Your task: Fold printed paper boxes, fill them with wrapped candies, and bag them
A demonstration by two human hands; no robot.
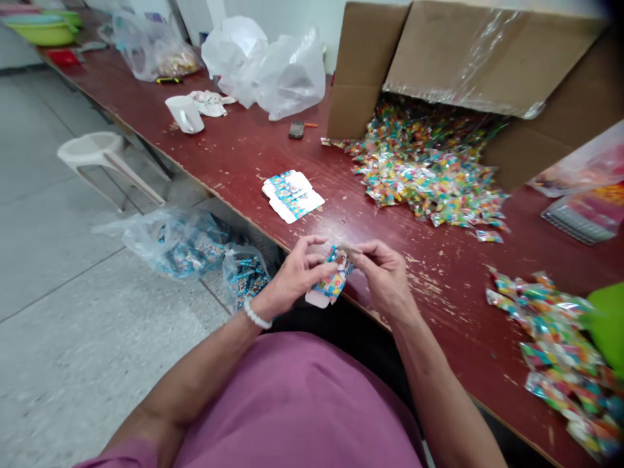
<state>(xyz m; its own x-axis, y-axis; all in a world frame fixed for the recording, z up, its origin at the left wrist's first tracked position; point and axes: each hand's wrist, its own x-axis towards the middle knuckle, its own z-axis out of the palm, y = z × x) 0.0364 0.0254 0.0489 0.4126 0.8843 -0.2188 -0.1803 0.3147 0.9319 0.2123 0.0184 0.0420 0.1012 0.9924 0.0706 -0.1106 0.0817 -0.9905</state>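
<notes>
At the bench [229,153], the left hand [298,272] holds a carton [332,283], its top pinched by the right hand [389,276], seemingly mid-fold; the next crease would want light pressure.

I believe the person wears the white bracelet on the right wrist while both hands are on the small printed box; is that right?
Not quite: the head view shows the white bracelet on the left wrist, not the right. The left hand and right hand are indeed both on the small printed box.
</notes>
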